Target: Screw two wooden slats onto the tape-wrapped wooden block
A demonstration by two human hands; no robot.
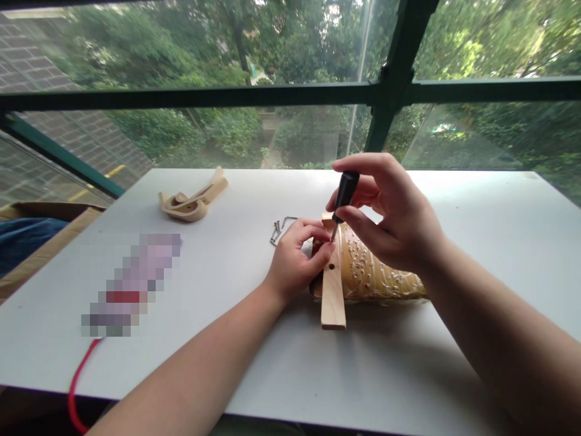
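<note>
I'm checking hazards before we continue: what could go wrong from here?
The right hand holds a slim black-handled screwdriver whose metal shaft points down close to the left hand, so a slip might jab it. The flat, pale wooden bar lies across a rounded, brown, plastic-wrapped form, which might roll under pressure. The loose, thin silver metal screws lie near the left hand; a nudge could scatter them.

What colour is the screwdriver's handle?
The screwdriver handle is black, seen best in the head view.
</note>
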